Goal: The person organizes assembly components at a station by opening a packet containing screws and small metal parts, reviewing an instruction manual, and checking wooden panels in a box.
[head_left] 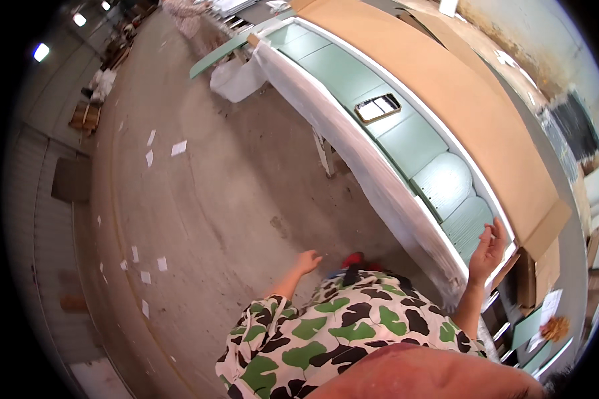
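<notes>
Looking down on a long, uncovered carton point(446, 73), lined with white foam point(456, 147) and holding a row of pale green panels point(406, 143), with a round-ended panel point(444, 178) lying toward the near end of the carton. Showing a dark-edged phone point(378, 108) resting on the panels, partway along the carton, and white wrapping point(366, 161) draping down the carton's left side. Holding the right hand point(489, 251) at the carton's near end, fingers slightly bent and a little apart, pinching nothing visible; not revealing from this angle any sure contact with the foam. Hanging the left hand point(306, 261) low, left of the carton's near end, above the bare floor point(246, 199); blurring somewhat, with fingers seemingly extended and gripping nothing, too soft in outline for telling how widely spread. For careful work here, probably calling for light, flat fingers, pressing near panel edges rather than dragging across smooth faces. Likely repaying a check for panels lying level inside the carton's foam edge. Also minding the phone, being loose and hard enough for marking a panel, and the wrapping, possibly catching on a sleeve beside the carton.
</notes>
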`<state>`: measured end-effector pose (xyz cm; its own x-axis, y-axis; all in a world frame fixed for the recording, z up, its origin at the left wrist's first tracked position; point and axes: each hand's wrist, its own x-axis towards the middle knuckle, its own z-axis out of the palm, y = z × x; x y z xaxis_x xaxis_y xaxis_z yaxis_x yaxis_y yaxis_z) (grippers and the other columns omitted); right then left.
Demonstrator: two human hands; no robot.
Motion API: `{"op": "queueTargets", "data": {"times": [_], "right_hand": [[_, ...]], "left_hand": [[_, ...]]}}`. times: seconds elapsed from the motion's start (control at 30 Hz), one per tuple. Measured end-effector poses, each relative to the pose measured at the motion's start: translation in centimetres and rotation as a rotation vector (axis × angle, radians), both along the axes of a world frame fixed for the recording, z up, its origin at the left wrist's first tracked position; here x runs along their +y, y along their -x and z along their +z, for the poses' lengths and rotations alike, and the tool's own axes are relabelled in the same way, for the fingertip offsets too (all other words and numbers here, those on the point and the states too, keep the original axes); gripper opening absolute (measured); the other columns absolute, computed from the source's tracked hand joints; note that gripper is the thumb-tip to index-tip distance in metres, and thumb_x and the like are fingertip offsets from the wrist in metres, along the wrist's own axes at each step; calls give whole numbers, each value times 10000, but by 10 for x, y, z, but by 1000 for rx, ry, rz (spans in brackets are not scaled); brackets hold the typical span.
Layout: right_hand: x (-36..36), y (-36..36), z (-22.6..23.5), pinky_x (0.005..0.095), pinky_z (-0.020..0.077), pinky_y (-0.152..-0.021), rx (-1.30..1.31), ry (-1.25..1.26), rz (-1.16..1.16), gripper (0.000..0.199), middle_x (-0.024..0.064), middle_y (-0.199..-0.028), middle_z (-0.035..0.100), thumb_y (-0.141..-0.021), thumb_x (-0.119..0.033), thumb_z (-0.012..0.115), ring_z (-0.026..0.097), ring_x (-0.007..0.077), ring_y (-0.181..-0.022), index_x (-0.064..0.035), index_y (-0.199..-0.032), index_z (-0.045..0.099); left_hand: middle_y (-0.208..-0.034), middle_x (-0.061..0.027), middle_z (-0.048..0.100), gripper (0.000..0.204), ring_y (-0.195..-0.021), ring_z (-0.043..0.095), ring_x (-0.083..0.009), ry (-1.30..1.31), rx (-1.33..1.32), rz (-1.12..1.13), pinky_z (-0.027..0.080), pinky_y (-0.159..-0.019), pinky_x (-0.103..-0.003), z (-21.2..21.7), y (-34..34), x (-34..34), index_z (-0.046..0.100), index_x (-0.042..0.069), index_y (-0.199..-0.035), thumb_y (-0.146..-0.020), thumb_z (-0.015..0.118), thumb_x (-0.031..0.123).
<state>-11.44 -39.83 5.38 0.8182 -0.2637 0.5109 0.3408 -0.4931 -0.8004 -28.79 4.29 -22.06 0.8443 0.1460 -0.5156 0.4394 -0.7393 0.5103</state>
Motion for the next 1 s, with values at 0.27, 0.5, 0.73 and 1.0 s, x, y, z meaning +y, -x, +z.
{"op": "queueTargets", "data": {"times": [0.27,0.5,0.73,1.0], "right_hand": [[29,-44,-13,222,450,-675,184,-161,209,249,75,-1055,587,-912,-34,499,572,121,-827,-10,-1155,549],[99,-28,4,256,486,-660,49,-38,573,233,130,-1039,591,-834,50,557,598,179,-822,1,-1061,580],[88,-15,-6,268,499,-658,115,-4,643,221,151,-1045,592,-822,48,565,607,213,-828,-1,-1036,587],[70,1,-9,259,502,-650,129,-18,549,206,153,-1042,594,-825,43,560,608,210,-834,-3,-1022,597]], "left_hand": [[-1085,-196,619,475,-1025,576,-359,-29,322,92,453,-892,-418,27,87,-16,644,41,-1063,-805,580,434],[-1072,-197,624,491,-1015,584,-349,1,339,302,458,-884,-411,28,88,-18,635,45,-1089,-803,577,440],[-1065,-200,626,513,-1008,587,-350,-25,237,234,462,-875,-414,33,69,-25,613,39,-1125,-819,559,447],[-1038,-195,635,509,-996,595,-351,-27,252,161,472,-856,-411,42,56,-29,626,48,-1102,-809,582,462]]}}
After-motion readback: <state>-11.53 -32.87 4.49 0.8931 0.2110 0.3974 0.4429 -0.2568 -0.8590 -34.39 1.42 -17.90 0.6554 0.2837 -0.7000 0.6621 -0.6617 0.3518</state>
